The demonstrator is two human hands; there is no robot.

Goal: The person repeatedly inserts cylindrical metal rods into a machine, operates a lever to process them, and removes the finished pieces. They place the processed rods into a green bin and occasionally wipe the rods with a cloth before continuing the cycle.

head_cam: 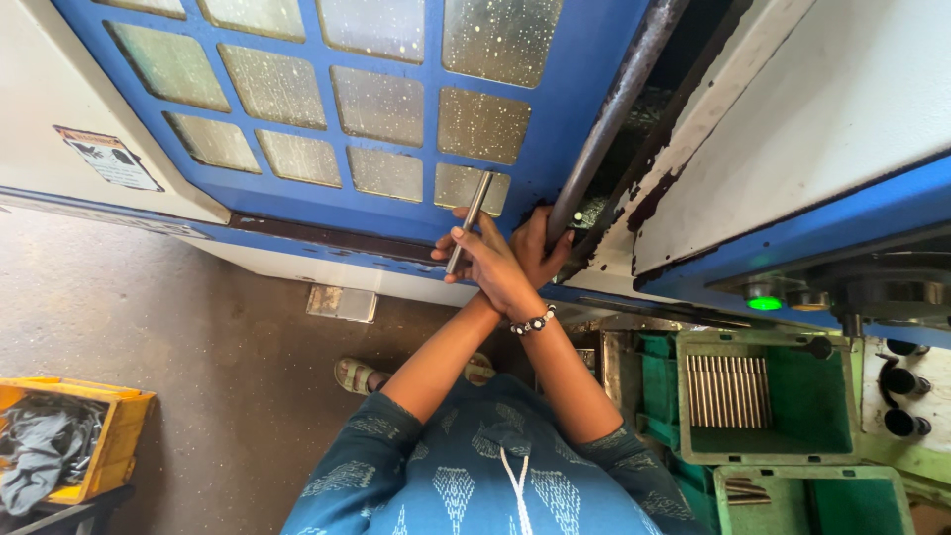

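Crossing at the wrists, the arms reach far toward the door [376,109]. The right hand [487,260], wearing a bead bracelet [533,321], grips a rod [469,222] held against the blue frame. The left hand [542,246] seems to clasp the door handle [604,119], though it is partly hidden. A green tray [792,396] of rods sits near right; a yellow crate [109,436] near left.

The left hand [540,248] is mostly tucked behind the right hand [490,263], so you can't really see its fingers on the door handle [604,119]. That handle runs off the top edge. The yellow crate [109,436] is cut off at the left, 1 sandal [357,374] shows while the other foot hides under the arm, and the warning sticker [107,157] is too small to make out.
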